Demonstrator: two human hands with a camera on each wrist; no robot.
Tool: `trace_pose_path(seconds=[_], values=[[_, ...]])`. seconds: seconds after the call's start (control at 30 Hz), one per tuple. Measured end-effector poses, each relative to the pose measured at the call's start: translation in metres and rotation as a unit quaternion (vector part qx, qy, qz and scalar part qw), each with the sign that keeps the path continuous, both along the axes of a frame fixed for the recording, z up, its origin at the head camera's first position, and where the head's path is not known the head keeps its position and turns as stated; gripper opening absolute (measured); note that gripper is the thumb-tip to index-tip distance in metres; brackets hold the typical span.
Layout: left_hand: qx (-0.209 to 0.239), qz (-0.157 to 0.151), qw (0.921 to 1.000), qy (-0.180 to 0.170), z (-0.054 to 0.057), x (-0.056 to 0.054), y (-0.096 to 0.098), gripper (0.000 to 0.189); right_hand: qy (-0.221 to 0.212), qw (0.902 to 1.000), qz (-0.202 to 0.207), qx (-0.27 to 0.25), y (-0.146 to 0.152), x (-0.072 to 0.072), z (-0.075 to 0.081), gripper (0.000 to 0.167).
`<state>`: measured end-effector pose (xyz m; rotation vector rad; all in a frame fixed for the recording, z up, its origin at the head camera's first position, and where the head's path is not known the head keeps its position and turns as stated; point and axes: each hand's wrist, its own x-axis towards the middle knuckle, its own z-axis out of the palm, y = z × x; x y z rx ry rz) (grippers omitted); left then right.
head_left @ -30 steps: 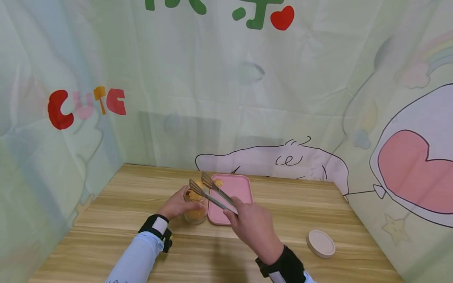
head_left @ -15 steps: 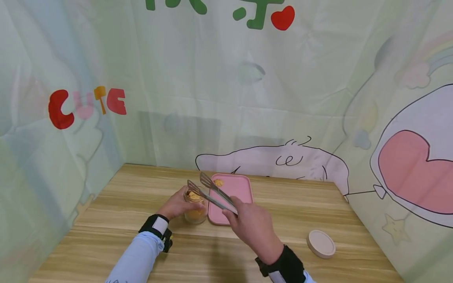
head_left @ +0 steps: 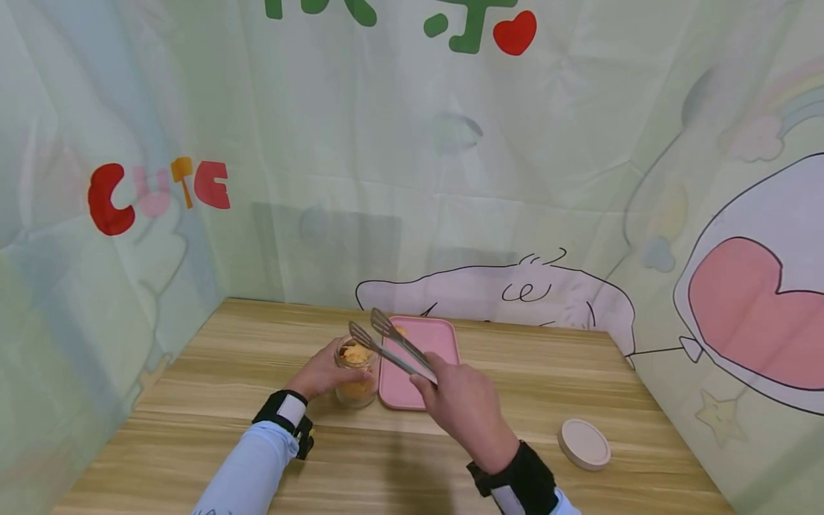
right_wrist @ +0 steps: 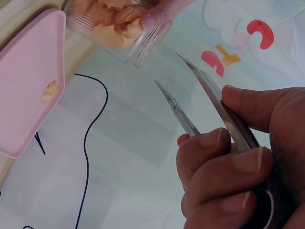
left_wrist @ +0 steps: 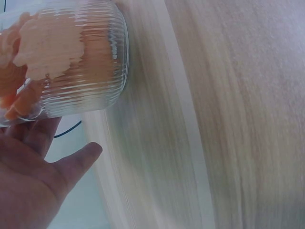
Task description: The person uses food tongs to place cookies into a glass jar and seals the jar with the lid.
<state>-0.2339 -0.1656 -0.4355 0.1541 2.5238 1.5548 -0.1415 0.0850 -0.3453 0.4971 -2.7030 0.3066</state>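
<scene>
My left hand (head_left: 322,372) grips a clear ribbed glass jar (head_left: 356,395) standing on the table, thumb across its near side. Inside the jar are several orange-yellow cookies (left_wrist: 52,47), piled up near its mouth. My right hand (head_left: 466,408) holds metal tongs (head_left: 404,355) with slotted ends. The tongs' two arms are spread apart above the jar's right side and the tray, with nothing between their tips in the right wrist view. Just right of the jar lies a pink tray (head_left: 444,347). One small cookie (right_wrist: 50,91) sits on it near a corner, partly hidden behind the tongs in the head view.
A round pale lid (head_left: 584,443) lies on the wooden table (head_left: 347,472) at the right. Printed cloth (head_left: 309,179) hangs behind the table and along both sides. A black strap (head_left: 515,479) wraps my right wrist.
An orange piece seen between the tongs' tips a second ago is gone from there. Since then the tongs have shifted slightly up and right. The left hand and jar stay put.
</scene>
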Motion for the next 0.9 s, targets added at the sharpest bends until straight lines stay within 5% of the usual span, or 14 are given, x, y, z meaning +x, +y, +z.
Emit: trace_pose_path(seconds=[0.9], values=[[0.007, 0.001, 1.0000, 0.005, -0.004, -0.005, 0.000, 0.090, -0.058, 0.9974, -0.044, 0.002, 0.013, -0.031, -0.007, 0.036]])
